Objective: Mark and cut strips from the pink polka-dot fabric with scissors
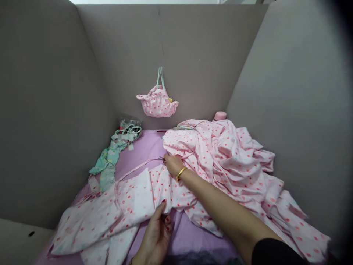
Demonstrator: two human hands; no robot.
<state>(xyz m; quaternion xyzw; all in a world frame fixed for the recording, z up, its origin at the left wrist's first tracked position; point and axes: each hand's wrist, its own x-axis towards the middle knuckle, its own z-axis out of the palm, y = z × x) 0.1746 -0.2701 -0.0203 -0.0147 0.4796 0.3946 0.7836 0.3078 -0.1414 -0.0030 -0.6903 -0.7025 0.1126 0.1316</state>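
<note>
Grey board partitions close in three sides; the tabletop is covered in lilac sheeting.

1. Pink cotton cloth with red dots: a large crumpled heap at centre right, with one flatter panel spread toward the near left.
2. Narrow strip of the same cloth: runs from the flat panel up to the right hand.
3. Right hand, gold bangle at the wrist: fingers closed round a small metal tool, seemingly scissor tips, which meets the strip's end at the heap's edge.
4. Left hand, red-varnished nails: thumb and fingers pinch the panel's near edge where it folds.
5. Small gathered pouch of pink dotted cloth, mint handles: hangs by a thread against the rear partition.
6. Mint-green fabric scraps at far left, with a clear plastic box behind them; its contents are unclear.
7. Pink round-topped object: behind the heap, mostly hidden.

Handling note, as a judgement: cutting appears to be in hand. A clean line likely needs the panel drawn taut between both hands, the blades close along the strip, and the loose heap clear of the tips.
</note>
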